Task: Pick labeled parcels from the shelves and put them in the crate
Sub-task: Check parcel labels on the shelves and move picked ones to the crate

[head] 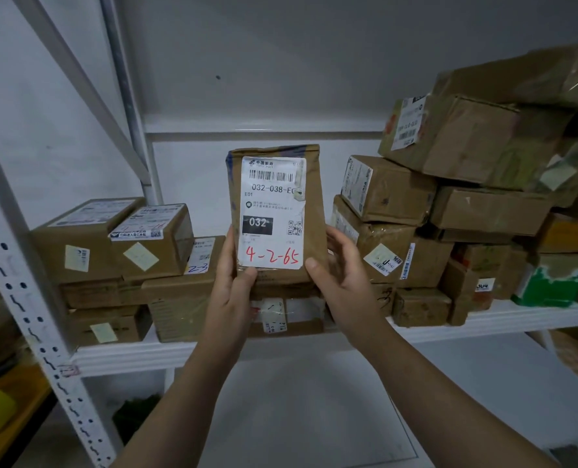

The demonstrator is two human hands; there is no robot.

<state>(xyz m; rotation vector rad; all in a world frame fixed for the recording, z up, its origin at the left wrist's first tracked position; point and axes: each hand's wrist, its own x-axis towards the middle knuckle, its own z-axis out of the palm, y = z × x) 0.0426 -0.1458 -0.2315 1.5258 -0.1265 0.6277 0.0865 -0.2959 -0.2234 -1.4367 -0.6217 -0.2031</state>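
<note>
The brown parcel (275, 214) stood upright, long axis vertical, pinched at its bottom corners by the left hand (235, 282) and right hand (340, 275), crate nowhere in view.

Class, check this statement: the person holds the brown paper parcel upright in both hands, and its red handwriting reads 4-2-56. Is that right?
Not quite. The head view shows the red handwriting on the brown paper parcel reads 4-2-65, not 4-2-56. The left hand and right hand do hold it upright.
</note>
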